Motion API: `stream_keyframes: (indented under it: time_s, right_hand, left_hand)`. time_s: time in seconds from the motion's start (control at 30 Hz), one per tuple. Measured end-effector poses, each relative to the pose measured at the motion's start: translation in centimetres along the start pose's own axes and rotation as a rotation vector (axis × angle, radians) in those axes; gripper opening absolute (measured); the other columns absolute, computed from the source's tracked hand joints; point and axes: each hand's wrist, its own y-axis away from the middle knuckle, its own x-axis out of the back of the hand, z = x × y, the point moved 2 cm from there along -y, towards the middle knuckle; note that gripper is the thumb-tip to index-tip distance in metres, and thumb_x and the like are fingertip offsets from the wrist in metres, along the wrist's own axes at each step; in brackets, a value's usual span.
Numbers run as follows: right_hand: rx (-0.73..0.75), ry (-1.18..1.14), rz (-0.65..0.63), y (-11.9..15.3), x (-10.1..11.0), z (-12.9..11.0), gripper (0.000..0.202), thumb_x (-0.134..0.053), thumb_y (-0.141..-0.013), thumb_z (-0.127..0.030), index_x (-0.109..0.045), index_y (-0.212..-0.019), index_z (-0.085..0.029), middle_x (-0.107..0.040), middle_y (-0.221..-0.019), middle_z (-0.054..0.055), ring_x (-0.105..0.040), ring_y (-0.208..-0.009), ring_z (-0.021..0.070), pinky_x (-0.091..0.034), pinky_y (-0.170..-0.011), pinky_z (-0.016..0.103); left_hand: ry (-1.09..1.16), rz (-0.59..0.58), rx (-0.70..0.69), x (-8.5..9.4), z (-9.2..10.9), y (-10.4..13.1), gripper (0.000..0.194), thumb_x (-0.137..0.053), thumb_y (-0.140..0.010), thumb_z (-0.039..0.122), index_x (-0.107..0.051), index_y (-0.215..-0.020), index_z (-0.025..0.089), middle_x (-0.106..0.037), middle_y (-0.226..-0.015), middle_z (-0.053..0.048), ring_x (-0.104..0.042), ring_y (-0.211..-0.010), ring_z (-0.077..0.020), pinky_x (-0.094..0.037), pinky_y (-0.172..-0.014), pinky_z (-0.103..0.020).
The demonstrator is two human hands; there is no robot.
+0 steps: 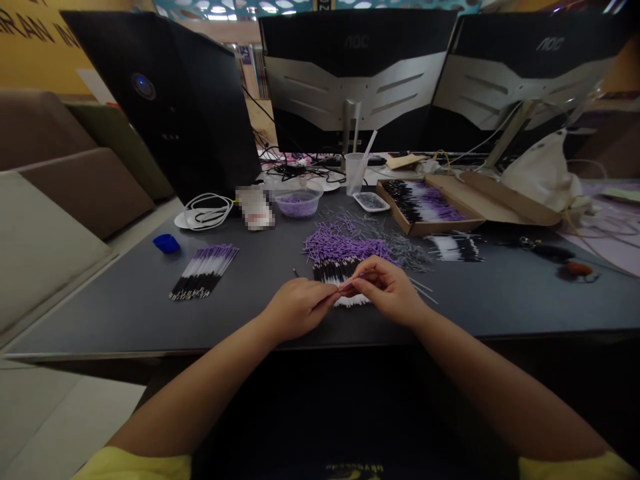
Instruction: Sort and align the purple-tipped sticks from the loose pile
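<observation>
My left hand (303,308) and my right hand (393,293) meet above the near middle of the desk, fingers pinched together. Between their fingertips is a slim purple piece (351,284), mostly covered by the fingers. Right under the hands lies a row of black-and-white sticks (330,270) with shiny tips. Just behind it is a heap of short purple sticks (345,241), with thin grey rods (413,252) scattered at its right. On the left lies a neat row of purple, white and black sticks (204,272).
An open cardboard box (425,223) holds many similar sticks; black-and-white ones (457,247) lie before it. Behind are a clear bowl (299,202), a small tray (371,202) and a plastic cup (354,175). A blue cup (167,244) is at left. Monitors (357,80) and a computer tower (200,113) stand behind.
</observation>
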Motion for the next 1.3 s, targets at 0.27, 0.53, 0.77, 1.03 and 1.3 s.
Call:
stream_keyframes:
  time_s: [0.27, 0.53, 0.77, 1.03, 1.3]
  right_hand:
    - [-0.026, 0.153, 0.006, 0.2, -0.1, 0.0, 0.011, -0.063, -0.085, -0.029, -0.063, -0.088, -0.019, -0.072, -0.085, 0.005, -0.071, -0.082, 0.0170, -0.057, -0.080, 0.032]
    - [-0.113, 0.268, 0.003, -0.4, 0.3, 0.0, 0.016, -0.065, -0.081, -0.030, -0.073, -0.090, -0.020, -0.073, -0.081, 0.003, -0.070, -0.074, 0.0169, -0.057, -0.072, 0.031]
    - [-0.152, 0.419, -0.013, -0.4, 0.8, 0.2, 0.021, -0.063, -0.083, -0.033, -0.075, -0.096, -0.022, -0.063, -0.054, -0.002, -0.056, -0.047, 0.0106, -0.044, -0.048, 0.023]
    - [-0.181, 0.395, 0.028, -0.6, 0.2, -0.2, 0.021, -0.063, -0.082, -0.033, -0.074, -0.093, -0.018, -0.064, -0.057, -0.001, -0.058, -0.049, 0.0114, -0.044, -0.049, 0.022]
    - [-0.052, 1.024, 0.059, -0.8, 6.9, -4.9, 0.023, -0.054, -0.086, -0.034, -0.071, -0.094, -0.020, -0.072, -0.084, 0.005, -0.064, -0.069, 0.0173, -0.048, -0.063, 0.028]
  left_hand:
    - [-0.031, 0.058, -0.026, -0.1, -0.1, 0.2, 0.020, -0.046, -0.094, 0.023, -0.065, -0.094, 0.018, -0.071, -0.077, -0.002, -0.063, -0.066, -0.0130, -0.042, -0.062, -0.025]
    - [-0.179, 0.103, -0.052, -0.3, -0.2, 0.2, 0.026, -0.042, -0.094, 0.022, -0.065, -0.086, 0.016, -0.063, -0.064, -0.003, -0.056, -0.058, -0.0122, -0.040, -0.058, -0.025]
    - [-0.294, 0.102, -0.098, 0.0, -0.4, 0.1, 0.023, -0.043, -0.095, 0.024, -0.064, -0.088, 0.017, -0.059, -0.061, 0.000, -0.050, -0.054, -0.0114, -0.034, -0.055, -0.026]
    - [-0.397, 0.126, -0.131, 0.6, -0.6, 0.0, 0.020, -0.046, -0.094, 0.023, -0.065, -0.098, 0.018, -0.061, -0.066, 0.000, -0.053, -0.061, -0.0123, -0.033, -0.058, -0.028]
    - [-0.322, 0.191, 0.036, 0.9, -1.2, -0.1, 0.019, -0.052, -0.091, 0.025, -0.071, -0.097, 0.024, -0.059, -0.084, -0.006, -0.051, -0.079, -0.0173, -0.040, -0.073, -0.031]
